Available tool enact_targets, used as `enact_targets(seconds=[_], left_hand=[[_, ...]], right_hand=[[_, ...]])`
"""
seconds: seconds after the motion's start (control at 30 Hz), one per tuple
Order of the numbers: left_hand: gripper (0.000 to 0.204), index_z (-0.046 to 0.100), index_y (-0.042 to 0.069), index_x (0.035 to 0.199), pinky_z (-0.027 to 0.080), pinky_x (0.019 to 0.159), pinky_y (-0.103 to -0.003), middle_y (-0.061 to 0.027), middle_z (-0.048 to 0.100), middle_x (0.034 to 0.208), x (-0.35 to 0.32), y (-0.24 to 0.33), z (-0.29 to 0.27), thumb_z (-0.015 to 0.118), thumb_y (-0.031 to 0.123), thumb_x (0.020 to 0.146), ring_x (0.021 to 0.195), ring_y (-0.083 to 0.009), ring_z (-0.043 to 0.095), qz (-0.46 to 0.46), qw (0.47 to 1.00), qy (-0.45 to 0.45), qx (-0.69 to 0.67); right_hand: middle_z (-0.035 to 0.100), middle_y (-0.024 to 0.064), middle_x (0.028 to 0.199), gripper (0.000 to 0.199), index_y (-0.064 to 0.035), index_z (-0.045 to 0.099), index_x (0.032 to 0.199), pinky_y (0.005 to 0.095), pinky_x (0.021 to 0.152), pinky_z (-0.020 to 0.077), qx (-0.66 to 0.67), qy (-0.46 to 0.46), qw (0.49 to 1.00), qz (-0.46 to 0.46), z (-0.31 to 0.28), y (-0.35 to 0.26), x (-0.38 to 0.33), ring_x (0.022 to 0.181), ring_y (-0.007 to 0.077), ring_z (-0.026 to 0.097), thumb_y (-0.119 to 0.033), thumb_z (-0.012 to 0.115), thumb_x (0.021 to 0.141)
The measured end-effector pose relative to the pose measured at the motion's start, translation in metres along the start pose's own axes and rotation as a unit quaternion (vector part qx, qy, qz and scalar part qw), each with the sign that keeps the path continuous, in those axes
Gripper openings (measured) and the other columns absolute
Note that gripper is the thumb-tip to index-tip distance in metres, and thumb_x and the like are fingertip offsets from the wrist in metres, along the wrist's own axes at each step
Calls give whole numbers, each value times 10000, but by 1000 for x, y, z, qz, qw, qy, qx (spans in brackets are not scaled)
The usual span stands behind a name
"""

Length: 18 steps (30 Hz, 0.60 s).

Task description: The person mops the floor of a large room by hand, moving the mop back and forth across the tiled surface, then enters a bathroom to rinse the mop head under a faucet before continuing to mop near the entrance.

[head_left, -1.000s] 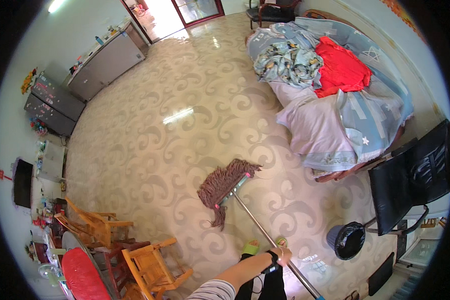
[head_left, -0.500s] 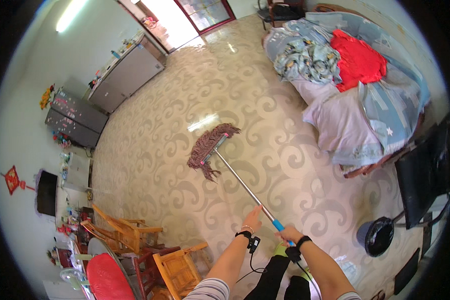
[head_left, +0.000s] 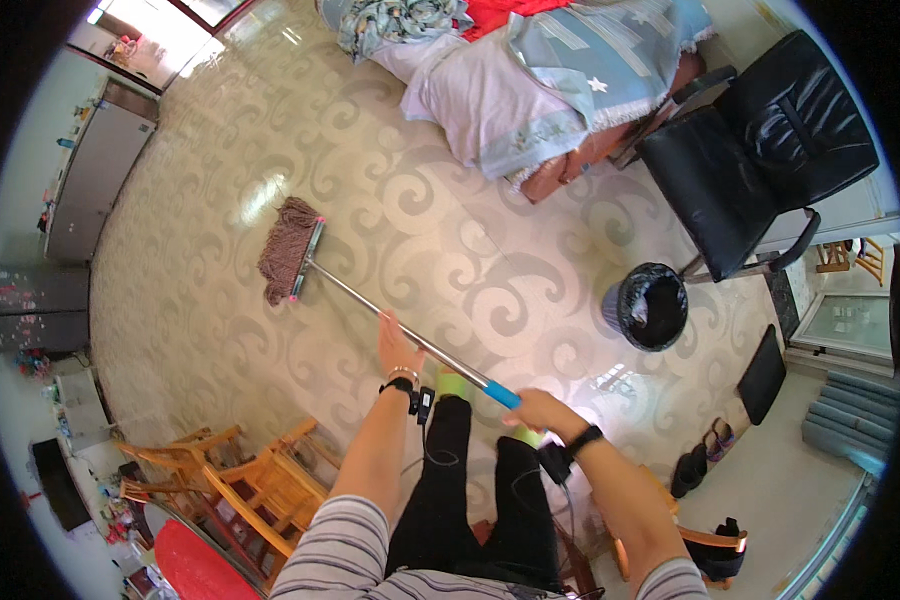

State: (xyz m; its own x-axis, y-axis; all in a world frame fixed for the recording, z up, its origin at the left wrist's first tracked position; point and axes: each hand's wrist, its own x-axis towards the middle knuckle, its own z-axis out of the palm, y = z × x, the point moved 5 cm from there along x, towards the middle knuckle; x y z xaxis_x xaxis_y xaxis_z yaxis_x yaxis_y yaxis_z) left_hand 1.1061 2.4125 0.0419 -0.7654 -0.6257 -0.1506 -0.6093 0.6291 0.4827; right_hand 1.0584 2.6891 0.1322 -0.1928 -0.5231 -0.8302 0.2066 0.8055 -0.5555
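A mop with a shaggy brown-mauve head lies flat on the patterned floor, left of the middle. Its metal pole slants down toward me and ends in a blue grip. My right hand is closed round the top of that grip. Farther down, my left hand holds the pole, though its fingers are partly hidden. Both wrists wear black bands with small devices and cables.
A lined bin stands right of the pole, near a black armchair. A draped bed is at the far side. Wooden chairs and a red-topped table are lower left. A dark mat and shoes lie at right.
My view has swung right and down, so the armchair, mat and shoes now show. The mop head has turned more upright in the picture. Both hands keep their hold on the mop.
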Motion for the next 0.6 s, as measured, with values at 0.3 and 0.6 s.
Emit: enact_targets(seconds=[0.3,0.6], left_hand=[[297,621,141,803,389,863,-416,-103,599,778,-255,176,191,638,356,600,921,-288,534,404,789,-450,105],[360,660,29,781,474,687,-394,-129,639,803,-512,364,204,646,368,661,808,-294,599,536,500,-677,70]], right_hand=[[493,15,534,337,-17,524,868,243,339,317,177,37,948,262,21,241,-359,381,90,431,-219,718,682],[545,82,560,163,-12,615,771,314,442,386,158,155,894,389,121,302,-600,468,172,500,-132,545,686]])
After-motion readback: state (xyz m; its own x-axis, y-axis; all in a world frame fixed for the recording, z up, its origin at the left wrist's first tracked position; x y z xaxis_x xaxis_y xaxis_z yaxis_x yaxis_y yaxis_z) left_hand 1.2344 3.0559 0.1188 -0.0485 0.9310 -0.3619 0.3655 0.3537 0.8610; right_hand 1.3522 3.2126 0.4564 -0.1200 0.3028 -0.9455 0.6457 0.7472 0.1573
